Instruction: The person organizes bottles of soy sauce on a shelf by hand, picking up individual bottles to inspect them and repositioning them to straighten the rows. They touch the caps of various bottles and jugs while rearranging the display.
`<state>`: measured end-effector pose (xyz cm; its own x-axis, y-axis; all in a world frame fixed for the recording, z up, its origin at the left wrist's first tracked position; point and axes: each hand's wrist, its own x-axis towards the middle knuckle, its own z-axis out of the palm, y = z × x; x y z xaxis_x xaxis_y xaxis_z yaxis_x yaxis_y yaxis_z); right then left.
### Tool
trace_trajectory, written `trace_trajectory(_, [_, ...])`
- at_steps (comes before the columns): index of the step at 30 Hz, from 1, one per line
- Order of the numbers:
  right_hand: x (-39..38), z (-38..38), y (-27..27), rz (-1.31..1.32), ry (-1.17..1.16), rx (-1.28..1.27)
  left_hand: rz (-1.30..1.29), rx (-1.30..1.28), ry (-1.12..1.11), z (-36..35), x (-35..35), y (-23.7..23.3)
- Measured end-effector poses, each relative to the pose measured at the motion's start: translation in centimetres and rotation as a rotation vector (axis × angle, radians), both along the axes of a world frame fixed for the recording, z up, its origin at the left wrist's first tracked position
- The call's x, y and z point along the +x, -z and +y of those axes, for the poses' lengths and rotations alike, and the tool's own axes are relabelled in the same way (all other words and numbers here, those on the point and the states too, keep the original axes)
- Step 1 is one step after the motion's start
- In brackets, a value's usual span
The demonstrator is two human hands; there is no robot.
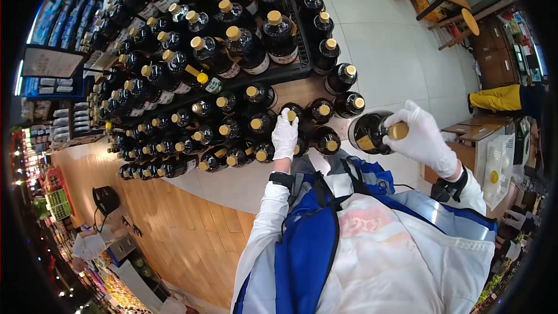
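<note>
Both hands wear white gloves. My right hand [419, 138] grips a large dark bottle [369, 134] by its gold cap and neck, tilted and held to the right of the stacked bottles. My left hand [285, 134] has its fingers closed around the gold cap of another dark bottle [290, 108] in the front rows. Beside it stand more gold-capped dark bottles, among them one [325, 141] between my hands and one [263, 121] just left of my left hand.
Rows of dark bottles [212, 55] fill a raised black tray [305, 52] behind. A wooden table and stool [469, 22] are at the upper right, and a white crate [500, 168] at the right. A person in yellow trousers [497, 100] is at the far right.
</note>
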<state>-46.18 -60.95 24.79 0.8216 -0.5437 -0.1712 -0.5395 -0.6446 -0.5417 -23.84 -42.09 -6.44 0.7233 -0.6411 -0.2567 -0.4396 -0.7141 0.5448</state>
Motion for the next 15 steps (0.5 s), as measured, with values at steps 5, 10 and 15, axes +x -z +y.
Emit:
trace_trajectory(5, [-4.1,-0.1,10.6,0.075,-0.030,0.093,-0.011,0.023,-0.007,-0.3,-0.2,-1.2])
trace_trajectory(10, [-5.6,-0.2,21.2,0.149,-0.006,0.162,-0.099,-0.163,0.139,-0.4,-4.3,-4.1])
trace_trajectory(15, [-5.5,0.3,26.2,0.183,0.056,0.215,-0.159,-0.086,0.604,-0.2,-8.7,-2.9])
